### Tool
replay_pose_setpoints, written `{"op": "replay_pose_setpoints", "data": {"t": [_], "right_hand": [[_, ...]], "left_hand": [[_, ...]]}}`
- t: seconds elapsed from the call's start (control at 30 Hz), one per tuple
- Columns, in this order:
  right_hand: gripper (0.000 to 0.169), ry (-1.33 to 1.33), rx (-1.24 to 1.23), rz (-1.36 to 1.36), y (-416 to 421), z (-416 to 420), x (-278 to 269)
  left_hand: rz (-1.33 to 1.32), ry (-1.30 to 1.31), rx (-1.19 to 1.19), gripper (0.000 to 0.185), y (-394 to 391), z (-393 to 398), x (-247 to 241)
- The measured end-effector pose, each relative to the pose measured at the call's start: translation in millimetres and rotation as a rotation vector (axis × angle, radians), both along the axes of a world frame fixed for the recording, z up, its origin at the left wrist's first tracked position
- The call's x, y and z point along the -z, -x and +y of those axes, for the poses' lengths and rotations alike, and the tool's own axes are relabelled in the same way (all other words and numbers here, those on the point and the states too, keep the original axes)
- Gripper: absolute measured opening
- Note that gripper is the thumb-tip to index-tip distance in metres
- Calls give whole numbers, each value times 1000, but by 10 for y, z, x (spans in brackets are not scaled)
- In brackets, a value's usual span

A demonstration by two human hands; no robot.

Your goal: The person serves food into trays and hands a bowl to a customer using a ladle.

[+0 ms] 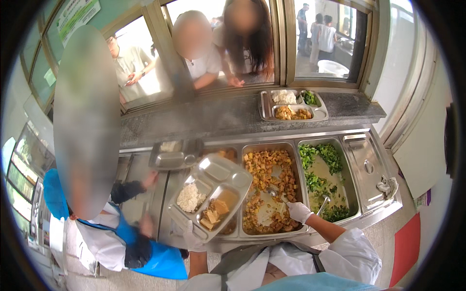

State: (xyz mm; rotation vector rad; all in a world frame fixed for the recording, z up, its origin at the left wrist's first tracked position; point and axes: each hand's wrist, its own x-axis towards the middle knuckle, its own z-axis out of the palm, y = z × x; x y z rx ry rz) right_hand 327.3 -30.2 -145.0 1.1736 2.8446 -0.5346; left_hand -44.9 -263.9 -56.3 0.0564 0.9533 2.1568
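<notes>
My gloved left hand (192,238) grips the lower edge of a steel compartment tray (215,169), which is tilted. White rice (190,198) fills part of one compartment, and brown tofu-like chunks (214,214) sit in sauce in another; the other compartments hold no food. In my gloved right hand (299,212) is the handle of a serving spoon (271,191), its bowl down in a deep steel pan (303,218) of diced meat and vegetables (267,160). Behind the tray, another pan of brown food (226,154) is partly hidden.
Chopped greens (329,156) and a spoon (323,203) lie in the right-hand pan. Beyond it are a steel lid (368,167) and cloth (387,187). A filled tray (267,116) rests on the stone ledge (225,123). At left, a blue-aproned co-worker (156,260) stands near a blurred tray (167,160). People wait behind windows.
</notes>
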Motion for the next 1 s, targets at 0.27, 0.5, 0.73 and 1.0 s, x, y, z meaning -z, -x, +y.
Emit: {"op": "replay_pose_setpoints", "data": {"t": [0.27, 0.5, 0.73, 1.0], "right_hand": [[41, 194, -305, -257, 137, 393, 239], [42, 421, -461, -278, 84, 197, -30], [36, 1236, -22, -64, -161, 46, 21], [32, 1833, 367, 342, -465, 0, -231]], "left_hand": [[41, -18, -182, 45, -720, -303, 382], [77, 114, -317, 45, -999, -458, 218], [135, 97, -335, 45, -921, -333, 140], [10, 60, -202, 44, -693, -215, 207]]}}
